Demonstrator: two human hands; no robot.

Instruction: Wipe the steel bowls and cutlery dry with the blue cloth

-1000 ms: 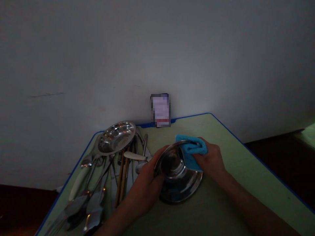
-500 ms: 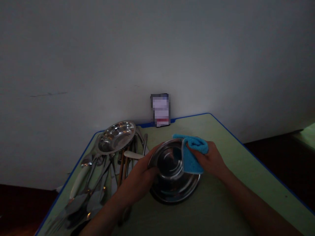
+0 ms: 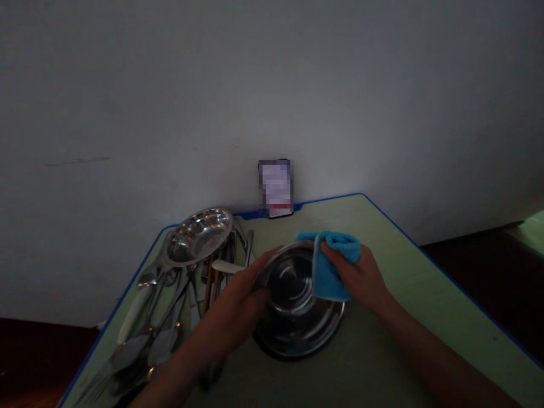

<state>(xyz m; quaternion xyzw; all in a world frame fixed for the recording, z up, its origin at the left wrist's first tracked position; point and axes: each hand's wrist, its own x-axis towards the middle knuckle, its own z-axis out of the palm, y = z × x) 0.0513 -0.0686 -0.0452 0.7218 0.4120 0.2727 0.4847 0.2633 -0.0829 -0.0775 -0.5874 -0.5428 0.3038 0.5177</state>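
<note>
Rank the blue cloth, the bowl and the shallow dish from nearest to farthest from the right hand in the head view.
1. blue cloth, held in the right hand
2. bowl, just left of it
3. shallow dish, back left

Steel bowl (image 3: 289, 309): round, polished, wide rim, dim reflections seen inside. Held tilted, opening turned up and toward camera; near rim rested on green worktop (image 3: 403, 294), far rim raised. Gripped at left rim by left hand (image 3: 238, 309).
Blue cloth (image 3: 329, 277): small, folded, fluffy. Draped over bowl's right rim, pressed against inner wall by right hand (image 3: 363, 277).
</note>
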